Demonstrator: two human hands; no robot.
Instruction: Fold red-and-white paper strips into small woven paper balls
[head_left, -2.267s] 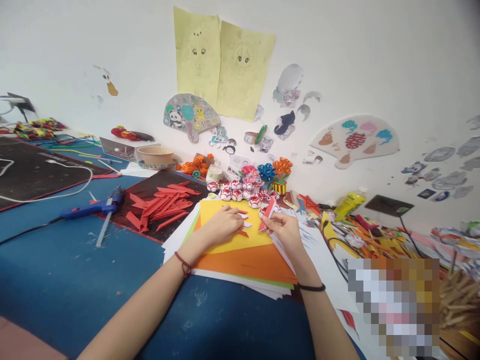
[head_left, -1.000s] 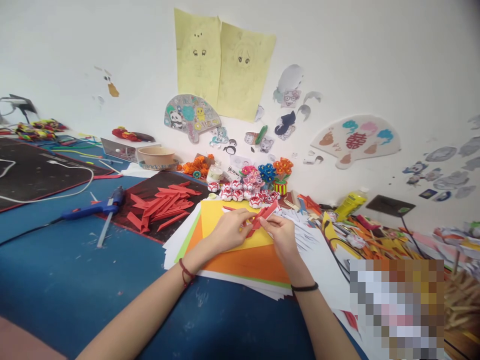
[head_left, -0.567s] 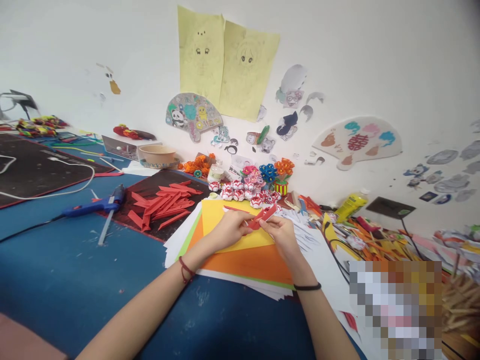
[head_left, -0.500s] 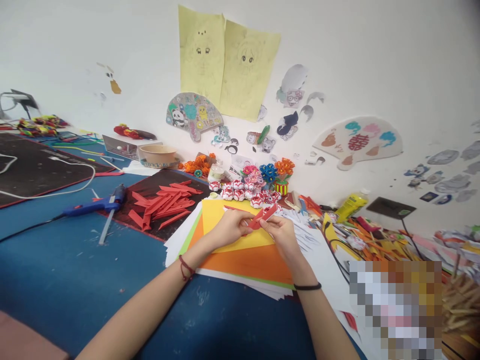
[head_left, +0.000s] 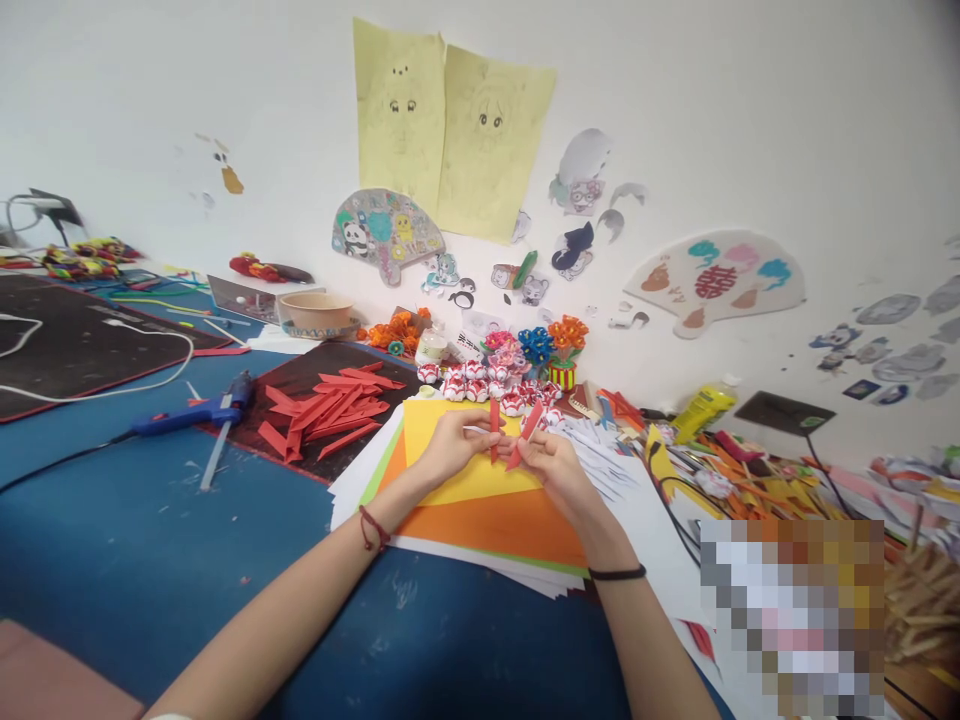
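Observation:
Over a stack of coloured sheets, my left hand (head_left: 454, 446) pinches a narrow red folded paper strip (head_left: 494, 425) that stands nearly upright. Close beside it, my right hand (head_left: 561, 472) grips another red folded paper strip (head_left: 533, 420), tilted with its top to the right. The fingertips of both hands almost meet between the two strips. Beneath them lie a yellow sheet (head_left: 427, 430) and an orange sheet (head_left: 487, 530). A pile of similar red folded strips (head_left: 337, 405) rests on a dark mat (head_left: 262, 405) to the left.
A blue glue gun (head_left: 184, 415) lies left of the mat, its cord trailing left. Red and white folded paper pieces (head_left: 454, 385) and paper flowers (head_left: 536, 345) stand behind the sheets. Paper scraps (head_left: 765, 480) and a yellow bottle (head_left: 705, 408) crowd the right side.
The red strips were close together and crossing; now they are apart, one in each hand. The left strip has turned nearly upright. Both hands stay over the sheets.

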